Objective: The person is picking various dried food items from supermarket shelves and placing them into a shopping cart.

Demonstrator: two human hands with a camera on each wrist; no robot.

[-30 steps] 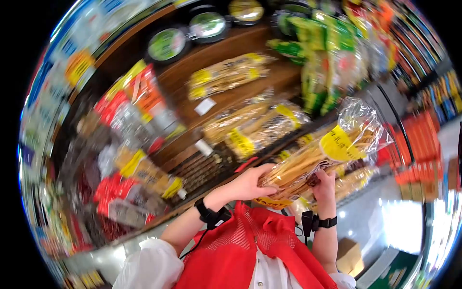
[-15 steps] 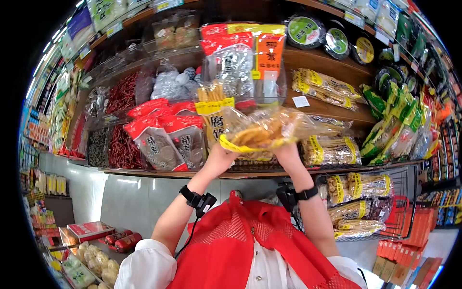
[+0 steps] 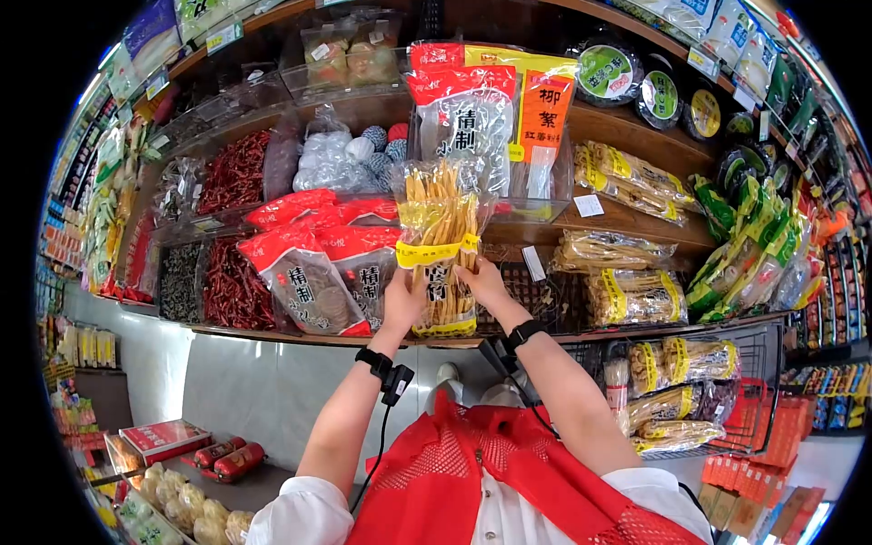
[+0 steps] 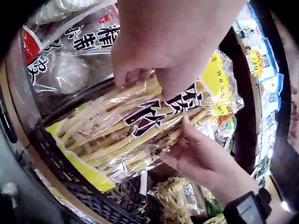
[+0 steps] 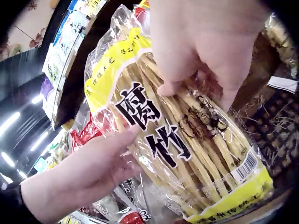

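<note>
A clear bag of dried tofu skin sticks [image 3: 442, 295] with yellow bands and black lettering stands nearly upright at the shelf's front, top leaning back. My left hand [image 3: 402, 302] grips its left side, and my right hand [image 3: 486, 283] holds the right side. In the left wrist view the left thumb lies over the front of the bag [image 4: 117, 135], with the right hand [image 4: 208, 156] across from it. Dark broken bits show inside the bag [image 5: 187, 140] in the right wrist view, close to the right fingers; the left hand [image 5: 88, 163] is at its other edge.
Red-topped bags [image 3: 304, 282] lie left of the held bag, beside dried red chilies [image 3: 238, 282]. More tofu skin packs [image 3: 636, 295] lie on the right of the shelf. A wire cart [image 3: 758, 391] with several packs [image 3: 686, 354] stands below right. A black mesh tray [image 5: 280, 135] lies under the right hand.
Both hands have carried the bag from above the cart on the right to the middle of the shelf. It has turned from lying sideways to nearly upright, and the head view has swung left.
</note>
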